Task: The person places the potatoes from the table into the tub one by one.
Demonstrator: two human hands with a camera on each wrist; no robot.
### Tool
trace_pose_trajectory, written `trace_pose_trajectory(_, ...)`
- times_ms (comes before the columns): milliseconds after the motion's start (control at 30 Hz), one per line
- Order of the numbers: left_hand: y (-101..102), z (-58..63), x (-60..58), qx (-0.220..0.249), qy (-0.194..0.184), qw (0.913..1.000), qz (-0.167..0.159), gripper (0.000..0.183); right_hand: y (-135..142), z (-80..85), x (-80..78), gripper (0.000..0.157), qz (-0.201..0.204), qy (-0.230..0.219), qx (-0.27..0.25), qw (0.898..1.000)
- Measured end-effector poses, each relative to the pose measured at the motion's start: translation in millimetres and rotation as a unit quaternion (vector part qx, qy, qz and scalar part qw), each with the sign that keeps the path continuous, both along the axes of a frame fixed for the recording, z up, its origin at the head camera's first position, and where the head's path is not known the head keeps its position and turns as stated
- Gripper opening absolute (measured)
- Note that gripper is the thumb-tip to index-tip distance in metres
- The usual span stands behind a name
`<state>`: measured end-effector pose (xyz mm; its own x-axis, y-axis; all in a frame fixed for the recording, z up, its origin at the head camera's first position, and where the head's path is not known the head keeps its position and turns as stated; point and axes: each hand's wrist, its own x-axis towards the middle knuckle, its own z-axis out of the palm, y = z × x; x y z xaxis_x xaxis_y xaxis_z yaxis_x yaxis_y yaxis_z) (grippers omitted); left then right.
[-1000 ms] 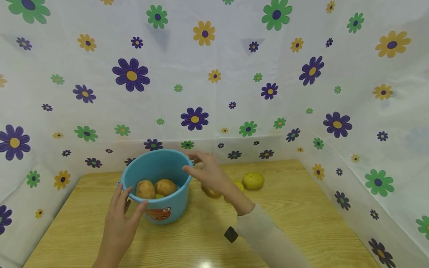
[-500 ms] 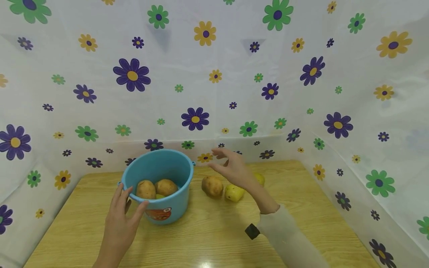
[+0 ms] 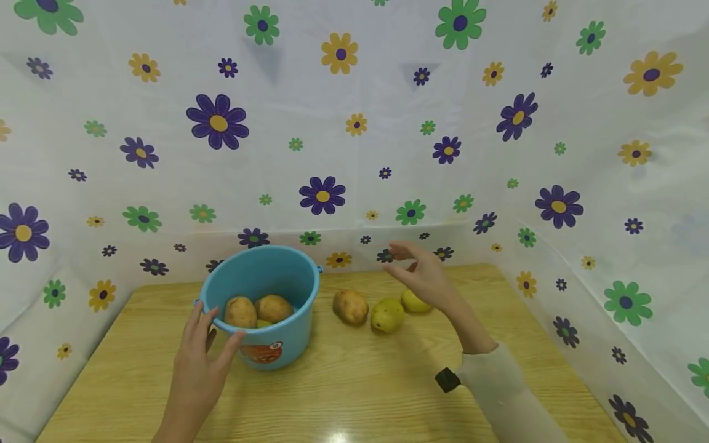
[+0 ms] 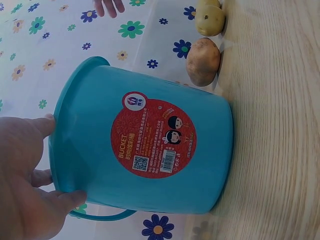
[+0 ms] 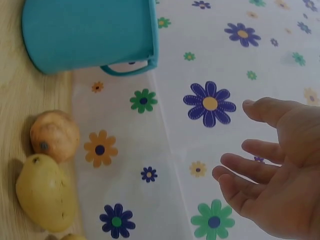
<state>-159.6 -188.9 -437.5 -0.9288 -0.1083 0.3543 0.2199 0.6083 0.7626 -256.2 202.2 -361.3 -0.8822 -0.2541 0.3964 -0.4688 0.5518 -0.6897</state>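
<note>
A blue bucket (image 3: 301,332) stands upright on the table, its red label (image 4: 152,135) facing the left wrist camera. My left hand (image 3: 199,363) rests at its front left rim, thumb and fingers spread along the edge. Inside lie two potatoes (image 3: 240,312) with a yellow-green fruit (image 3: 263,323) partly hidden beneath. Right of the bucket, a potato (image 3: 351,306), a yellow-green pear-like fruit (image 3: 387,315) and a similar second one (image 3: 412,301) lie in a row. My right hand (image 3: 423,277) hovers above the fruit, fingers loosely bent, holding nothing.
The light wood table (image 3: 360,387) ends at a white flowered sheet (image 3: 354,147) behind and at both sides. A small black block (image 3: 447,380) sits beside the right sleeve (image 3: 498,381). The bucket's handle (image 5: 125,70) hangs by its rim.
My right hand has left the bucket's right rim and moved right, over the fruit, uncovering the potato and nearer fruit. The left hand and bucket stay put.
</note>
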Motion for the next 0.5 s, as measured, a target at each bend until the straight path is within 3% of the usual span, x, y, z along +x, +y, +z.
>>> trace_pose_trajectory(500, 0, 1.3, 0.6, 0.004, -0.012, 0.9999, -0.001, 0.072, 46, -16.5, -2.8, 0.052, -0.034, -0.02, 0.025, 0.999)
